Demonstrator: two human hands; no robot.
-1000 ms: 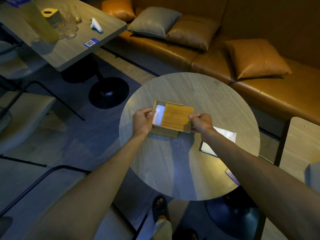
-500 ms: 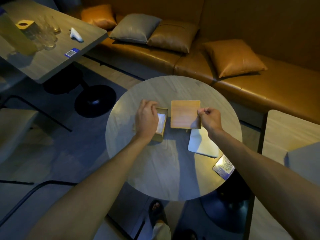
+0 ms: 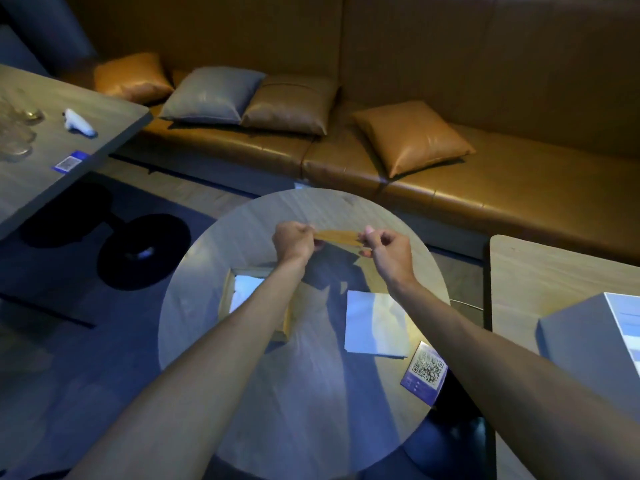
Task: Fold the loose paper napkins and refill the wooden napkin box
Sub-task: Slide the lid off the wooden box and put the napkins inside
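Both my hands hold the flat wooden lid (image 3: 337, 236) of the napkin box by its ends, lifted over the far part of the round table (image 3: 294, 393). My left hand (image 3: 294, 239) pinches the left end and my right hand (image 3: 388, 249) the right end. The open wooden napkin box (image 3: 228, 292) sits on the table under my left forearm, with white napkins (image 3: 244, 292) showing inside. A stack of loose white paper napkins (image 3: 375, 323) lies on the table to the right of the box.
A QR-code card (image 3: 424, 374) lies at the table's right edge. A brown leather bench with cushions (image 3: 410, 136) runs behind. Another table with glasses (image 3: 15, 133) stands at the left. A white box (image 3: 588, 341) rests on a table at the right.
The lid slid off the box and went up and away to the far side of the table. My left hand left the box and took the lid's left end.
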